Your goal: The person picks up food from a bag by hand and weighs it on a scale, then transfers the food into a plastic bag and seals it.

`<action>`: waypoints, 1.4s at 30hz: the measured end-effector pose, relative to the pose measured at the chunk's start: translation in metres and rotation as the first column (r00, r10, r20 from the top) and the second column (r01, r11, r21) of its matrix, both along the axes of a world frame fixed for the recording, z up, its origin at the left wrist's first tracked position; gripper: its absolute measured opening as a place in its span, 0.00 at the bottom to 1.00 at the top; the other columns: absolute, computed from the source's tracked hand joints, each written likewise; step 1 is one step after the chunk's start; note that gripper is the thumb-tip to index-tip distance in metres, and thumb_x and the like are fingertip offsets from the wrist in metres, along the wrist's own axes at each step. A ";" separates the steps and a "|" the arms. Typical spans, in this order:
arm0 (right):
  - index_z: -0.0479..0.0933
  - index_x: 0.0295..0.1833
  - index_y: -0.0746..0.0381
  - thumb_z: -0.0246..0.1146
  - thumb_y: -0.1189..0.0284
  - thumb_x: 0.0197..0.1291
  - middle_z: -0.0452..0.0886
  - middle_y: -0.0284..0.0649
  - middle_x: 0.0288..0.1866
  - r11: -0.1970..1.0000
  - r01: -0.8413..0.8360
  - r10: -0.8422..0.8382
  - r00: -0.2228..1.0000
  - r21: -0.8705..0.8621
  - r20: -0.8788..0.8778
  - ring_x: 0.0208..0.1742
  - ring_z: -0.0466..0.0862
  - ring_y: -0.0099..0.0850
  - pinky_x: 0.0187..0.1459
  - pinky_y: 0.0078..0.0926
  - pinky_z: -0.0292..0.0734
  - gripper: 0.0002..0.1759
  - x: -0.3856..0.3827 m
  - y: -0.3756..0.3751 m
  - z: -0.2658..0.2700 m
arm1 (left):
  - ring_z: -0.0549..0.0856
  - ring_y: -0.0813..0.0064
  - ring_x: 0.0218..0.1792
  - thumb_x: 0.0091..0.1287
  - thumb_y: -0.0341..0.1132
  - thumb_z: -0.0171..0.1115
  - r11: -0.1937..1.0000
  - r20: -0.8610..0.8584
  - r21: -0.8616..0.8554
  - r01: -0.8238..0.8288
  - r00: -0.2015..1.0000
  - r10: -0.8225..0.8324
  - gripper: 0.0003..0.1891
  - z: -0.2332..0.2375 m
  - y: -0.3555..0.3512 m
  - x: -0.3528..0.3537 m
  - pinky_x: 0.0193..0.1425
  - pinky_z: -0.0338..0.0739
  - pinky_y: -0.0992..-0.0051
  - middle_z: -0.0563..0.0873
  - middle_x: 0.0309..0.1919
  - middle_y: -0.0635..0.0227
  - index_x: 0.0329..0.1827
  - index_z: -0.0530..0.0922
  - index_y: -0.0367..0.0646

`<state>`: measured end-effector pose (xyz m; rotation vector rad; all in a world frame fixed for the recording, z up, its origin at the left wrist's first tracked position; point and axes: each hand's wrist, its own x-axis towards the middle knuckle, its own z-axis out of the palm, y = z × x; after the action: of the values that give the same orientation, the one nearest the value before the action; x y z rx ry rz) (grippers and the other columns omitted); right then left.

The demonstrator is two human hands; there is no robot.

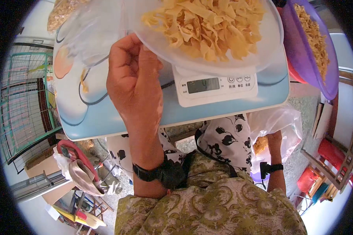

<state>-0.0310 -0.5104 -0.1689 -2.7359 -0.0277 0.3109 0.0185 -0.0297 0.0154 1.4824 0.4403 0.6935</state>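
Observation:
A white kitchen scale (217, 90) lies on the blue and white table, its display lit. On it sits a wide translucent bowl (272, 43) holding yellow, crinkled flat pieces (211, 29). My left hand (135, 78) is at the bowl's left edge, thumb and fingers pinched on the rim. Below the table, at the right, my right hand (273, 139) reaches into a clear plastic bag (286, 121) with more yellow pieces (260, 145) inside. The plastic and the wrist angle hide its fingers.
A purple basin (329, 39) of thin yellow pieces stands at the table's right. Clear plastic bags (94, 31) lie on the table's left, near a small yellow scrap (83, 80). A red stool (68, 147) with cloth stands lower left, beside a wire cage (23, 94).

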 end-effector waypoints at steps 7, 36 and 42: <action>0.73 0.55 0.66 0.59 0.77 0.58 0.81 0.40 0.40 0.947 0.183 -0.184 0.983 0.266 -0.020 0.40 0.78 0.27 0.44 0.27 0.75 0.18 -0.010 -0.005 -0.003 | 0.74 0.89 0.29 0.69 0.30 0.59 0.999 -0.010 -0.050 -0.012 1.000 0.012 0.10 -0.001 0.000 0.001 0.32 0.69 0.88 0.79 0.32 0.73 0.49 0.74 0.35; 0.71 0.56 0.57 0.56 0.67 0.69 0.70 0.28 0.28 0.243 0.624 -0.438 0.754 0.743 -0.490 0.21 0.69 0.17 0.16 0.10 0.61 0.13 -0.045 0.000 0.091 | 0.76 0.87 0.30 0.68 0.30 0.58 0.999 -0.013 -0.044 0.022 1.000 -0.023 0.09 0.000 0.004 -0.001 0.34 0.73 0.85 0.80 0.33 0.73 0.48 0.77 0.37; 0.70 0.39 0.53 0.58 0.59 0.67 0.66 0.26 0.23 0.729 0.405 -0.397 0.907 0.551 -0.142 0.15 0.62 0.14 0.13 0.11 0.54 0.11 -0.056 -0.033 0.065 | 0.78 0.83 0.28 0.67 0.33 0.61 0.999 -0.069 0.040 0.011 0.998 -0.008 0.12 -0.004 0.010 -0.001 0.32 0.74 0.82 0.81 0.31 0.71 0.49 0.76 0.38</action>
<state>-0.0867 -0.5432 -0.1038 -2.0621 0.4107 0.1585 0.0170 -0.0199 0.0109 1.5489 0.4746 0.6485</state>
